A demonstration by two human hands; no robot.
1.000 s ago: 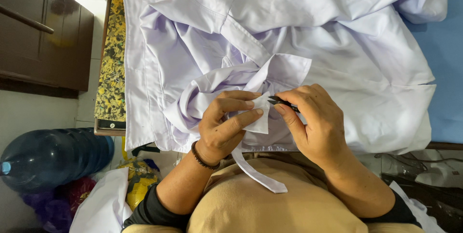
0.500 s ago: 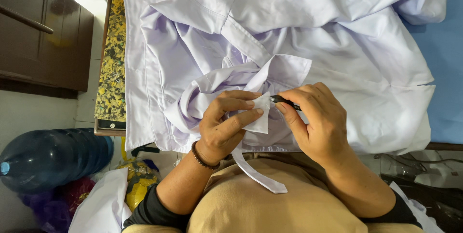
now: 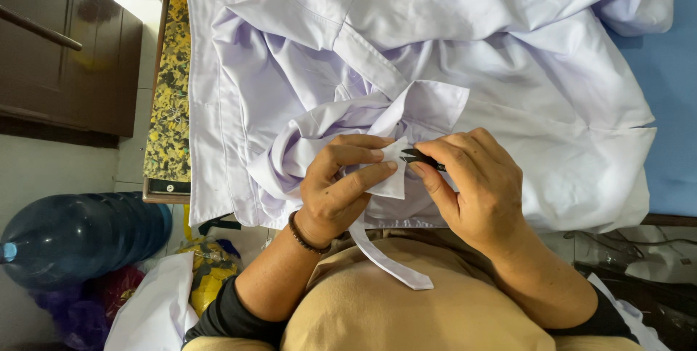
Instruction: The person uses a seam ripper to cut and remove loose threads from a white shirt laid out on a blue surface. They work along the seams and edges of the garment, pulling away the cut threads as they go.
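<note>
On the near edge of the tabletop point(image 3: 168, 111), the left hand point(image 3: 341, 188) pinches a fold of the soft, light, limp shirt point(image 3: 465, 53) taut beside the right hand point(image 3: 472, 184), which grips small dark snips point(image 3: 415, 156) touching the cloth.

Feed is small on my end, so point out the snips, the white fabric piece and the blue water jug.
snips point(image 3: 415, 156), head view, dark tip by the right thumb
white fabric piece point(image 3: 392, 180), head view, flat part under the left fingers
blue water jug point(image 3: 80, 231), head view, middle of its side
</note>
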